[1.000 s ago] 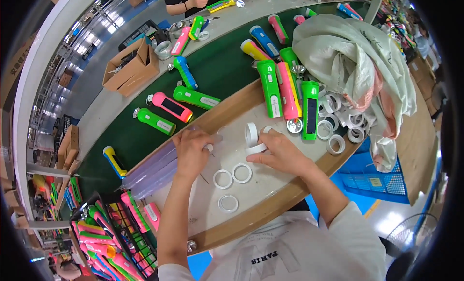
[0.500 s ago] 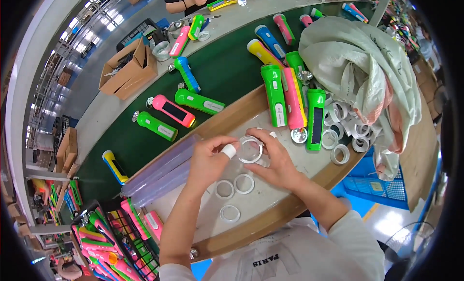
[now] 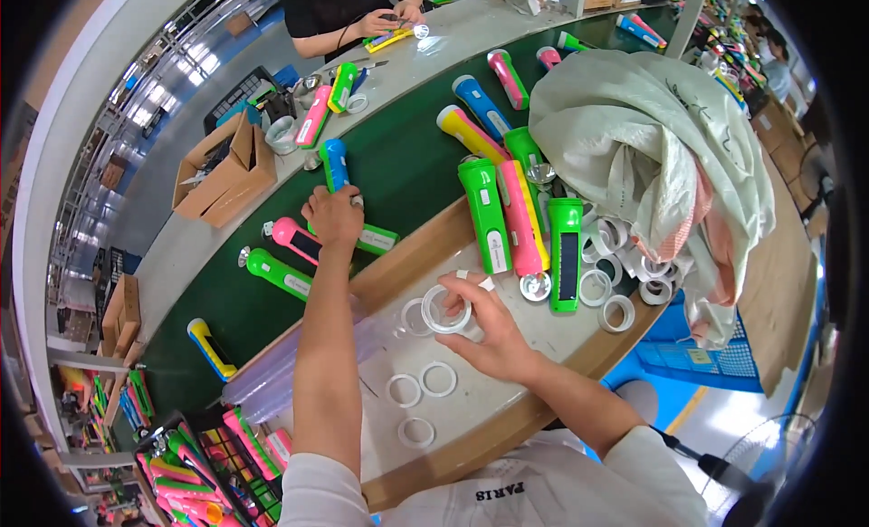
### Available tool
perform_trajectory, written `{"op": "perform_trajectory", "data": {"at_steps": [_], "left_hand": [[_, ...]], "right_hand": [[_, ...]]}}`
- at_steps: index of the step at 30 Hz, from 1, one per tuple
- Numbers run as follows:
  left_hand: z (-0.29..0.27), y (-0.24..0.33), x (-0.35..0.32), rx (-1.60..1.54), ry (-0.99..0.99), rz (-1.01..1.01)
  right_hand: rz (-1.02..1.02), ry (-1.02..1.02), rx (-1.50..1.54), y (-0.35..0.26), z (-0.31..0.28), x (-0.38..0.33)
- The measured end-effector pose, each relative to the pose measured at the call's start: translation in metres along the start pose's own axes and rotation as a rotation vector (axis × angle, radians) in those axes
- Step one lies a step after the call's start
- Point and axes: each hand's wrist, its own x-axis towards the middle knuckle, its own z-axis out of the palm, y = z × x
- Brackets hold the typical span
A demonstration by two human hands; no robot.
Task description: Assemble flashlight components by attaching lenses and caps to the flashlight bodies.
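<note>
My left hand (image 3: pixel 335 216) reaches out over the green belt, its fingers bent around the head end of a green flashlight (image 3: pixel 377 239) lying there. A blue flashlight (image 3: pixel 334 163) lies just beyond that hand, and a pink flashlight (image 3: pixel 297 238) is close on its left. Above the worktop, my right hand (image 3: pixel 489 332) grips a white ring (image 3: pixel 446 310) between thumb and fingers; its middle looks see-through. White coverings sit on some fingertips. Beneath that hand lie loose white rings (image 3: pixel 438 379) and a clear round piece (image 3: pixel 416 317).
Several flashlights (image 3: pixel 484 215) stand beside a pale woven sack (image 3: pixel 625 119) and a heap of white rings (image 3: pixel 617 313). Clear plastic tubes (image 3: pixel 299 368) lie by my left forearm. A black basket (image 3: pixel 226 455) holds flashlights. Across the belt, another person's hands (image 3: pixel 389 22) work on a yellow flashlight.
My left hand has left the ring and moved forward and left to the green flashlight on the belt. My right hand still holds the ring, now slightly lower and tilted. The view has shifted.
</note>
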Motion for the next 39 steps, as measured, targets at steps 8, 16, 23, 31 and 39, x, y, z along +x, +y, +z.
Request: {"op": "perform_trajectory", "data": {"at_steps": [8,16,23,31,39], "left_hand": [[-0.098,-0.017,-0.061,-1.061,-0.050,0.188],[-0.188,-0.036,-0.183,-1.101,-0.248,0.314],[-0.221,-0.049,-0.229,-0.581,-0.192,0.535],[-0.257,-0.040,-0.243,-0.036,0.043,0.776],[-0.271,-0.041,-0.244,-0.049,-0.144,0.738]], "right_hand": [[0.087,0.117,0.082,0.008,-0.004,-0.001],[0.150,0.159,0.571,0.004,0.000,0.002],[0.124,-0.031,0.481,0.001,-0.001,-0.011],[0.145,-0.157,0.488,-0.015,0.002,-0.014],[0.277,-0.239,0.405,-0.039,-0.007,-0.018]]}}
